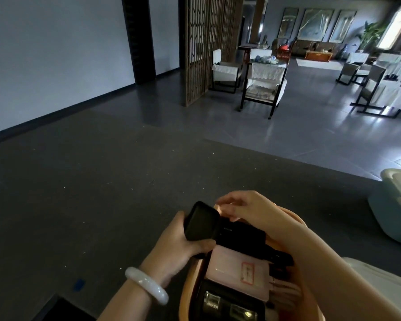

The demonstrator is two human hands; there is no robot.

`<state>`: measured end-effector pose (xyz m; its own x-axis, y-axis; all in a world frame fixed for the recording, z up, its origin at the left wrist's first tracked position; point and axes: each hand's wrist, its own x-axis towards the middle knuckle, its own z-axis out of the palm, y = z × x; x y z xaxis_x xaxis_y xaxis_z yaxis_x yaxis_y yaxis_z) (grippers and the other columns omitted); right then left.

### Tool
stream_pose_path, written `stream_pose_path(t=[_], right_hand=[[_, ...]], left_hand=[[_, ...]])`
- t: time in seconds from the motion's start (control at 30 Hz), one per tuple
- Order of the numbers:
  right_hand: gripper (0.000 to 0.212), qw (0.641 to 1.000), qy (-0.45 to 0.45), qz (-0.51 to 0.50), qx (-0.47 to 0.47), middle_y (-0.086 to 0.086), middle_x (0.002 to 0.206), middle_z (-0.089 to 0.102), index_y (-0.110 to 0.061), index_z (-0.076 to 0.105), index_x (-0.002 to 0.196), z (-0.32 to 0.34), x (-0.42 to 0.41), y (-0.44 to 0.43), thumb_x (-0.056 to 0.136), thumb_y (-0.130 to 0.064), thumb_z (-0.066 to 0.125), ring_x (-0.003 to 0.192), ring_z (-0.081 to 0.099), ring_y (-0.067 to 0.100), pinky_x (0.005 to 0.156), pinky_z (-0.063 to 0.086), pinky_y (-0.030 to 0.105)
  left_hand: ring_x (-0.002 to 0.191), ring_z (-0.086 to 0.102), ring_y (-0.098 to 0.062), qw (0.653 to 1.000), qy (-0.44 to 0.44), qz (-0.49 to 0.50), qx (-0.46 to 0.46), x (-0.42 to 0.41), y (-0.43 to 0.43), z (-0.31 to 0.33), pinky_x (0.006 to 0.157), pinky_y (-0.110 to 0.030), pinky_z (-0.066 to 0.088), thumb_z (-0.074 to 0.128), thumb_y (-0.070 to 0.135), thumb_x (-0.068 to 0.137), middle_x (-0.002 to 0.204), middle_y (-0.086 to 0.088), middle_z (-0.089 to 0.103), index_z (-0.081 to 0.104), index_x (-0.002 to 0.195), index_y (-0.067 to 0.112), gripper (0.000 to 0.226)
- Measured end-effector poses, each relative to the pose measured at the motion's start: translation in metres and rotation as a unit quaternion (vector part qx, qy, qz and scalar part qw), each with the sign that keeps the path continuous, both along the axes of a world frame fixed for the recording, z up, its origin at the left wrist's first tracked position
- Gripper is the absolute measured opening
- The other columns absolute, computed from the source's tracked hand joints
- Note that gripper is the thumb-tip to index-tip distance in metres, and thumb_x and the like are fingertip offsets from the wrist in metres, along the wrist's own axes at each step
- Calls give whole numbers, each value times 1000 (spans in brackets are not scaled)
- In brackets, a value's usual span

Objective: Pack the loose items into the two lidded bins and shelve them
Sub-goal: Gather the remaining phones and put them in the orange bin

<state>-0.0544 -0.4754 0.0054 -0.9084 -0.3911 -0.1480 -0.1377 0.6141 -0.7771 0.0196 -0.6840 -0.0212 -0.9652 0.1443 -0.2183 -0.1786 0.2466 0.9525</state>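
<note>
Dim room; window (394, 24) glare; edges warped.

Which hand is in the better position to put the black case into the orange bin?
Probably the left hand: it already grips the black case at the orange bin's left rim. The right hand rests over the far rim, holding nothing visible.
</note>
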Motion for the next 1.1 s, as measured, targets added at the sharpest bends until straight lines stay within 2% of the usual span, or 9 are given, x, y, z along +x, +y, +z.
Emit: stream_pose_path(t=[0.13, 0.27, 0.4, 0.57, 0.67, 0.73, 0.8, 1.0, 1.1], right_hand=[[15, 992, -87, -12, -85, -4, 91, 74, -25, 68, 105, 16, 0, -4, 92, -25, 62, 76, 71, 10, 61, 51, 12], [15, 996, -37, -59, -62, -2, 85, 75, -23, 70, 102, 29, -4, 16, 89, -18, 66, 72, 72, 14, 63, 54, 16], [20, 984, 36, -160, -73, 6, 77, 74, -19, 74, 94, 29, -12, 48, 82, -3, 72, 63, 70, 24, 62, 58, 26], [21, 973, 71, -218, -32, -5, 76, 74, -23, 76, 92, 4, -18, 58, 78, -8, 76, 64, 68, 13, 64, 58, 27], [21, 974, 65, -215, -27, -14, 79, 73, -36, 73, 84, -15, -15, 52, 80, -15, 75, 71, 68, 2, 60, 53, 17], [18, 971, 67, -228, -22, -15, 81, 72, -36, 74, 87, -22, -14, 47, 80, -20, 75, 75, 68, 3, 66, 55, 22], [19, 970, 87, -227, 16, -16, 85, 71, -36, 75, 93, -27, -15, 42, 79, -23, 75, 80, 67, 5, 73, 56, 28], [33, 979, 117, -154, 67, -28, 88, 64, -56, 67, 89, -47, -9, 27, 82, -24, 73, 80, 62, -6, 73, 50, 12], [22, 974, 119, -167, 99, -19, 97, 67, -42, 69, 101, -62, -9, 23, 84, -28, 72, 83, 61, -3, 64, 39, 6]], left_hand=[[99, 66, -9, 999, 27, -10, 29, -10, 14, 9, 86, -37, 56, 84, 26, 71, 112, 4, 65, 51, 116, 27, 56], [99, 61, -5, 999, 36, 28, 4, -16, 24, 2, 81, -27, 52, 78, 43, 74, 112, 10, 60, 50, 113, 33, 49], [96, 50, 4, 992, 26, 17, -123, -16, 19, -19, 66, -13, 35, 60, 49, 89, 115, 18, 47, 42, 120, 37, 38], [92, 57, 0, 989, 14, -29, -142, -16, 27, -35, 64, -13, 38, 47, 38, 99, 108, 17, 53, 40, 129, 38, 31], [95, 55, 1, 991, 10, -41, -125, -17, 27, -35, 66, -13, 38, 43, 36, 101, 114, 19, 51, 41, 113, 54, 22], [97, 56, 0, 992, 12, -52, -114, -16, 27, -36, 71, -14, 41, 40, 38, 102, 116, 19, 50, 39, 105, 59, 20], [101, 57, -3, 994, 8, -55, -98, -15, 26, -39, 77, -21, 45, 37, 41, 102, 120, 14, 51, 36, 111, 59, 20], [110, 55, -3, 995, 24, -48, -78, -12, 28, -39, 97, -36, 48, 36, 50, 100, 127, 13, 49, 39, 132, 48, 32], [114, 53, -4, 995, 29, -31, -93, -11, 29, -39, 101, -37, 46, 34, 45, 102, 133, 10, 48, 37, 140, 41, 38]])
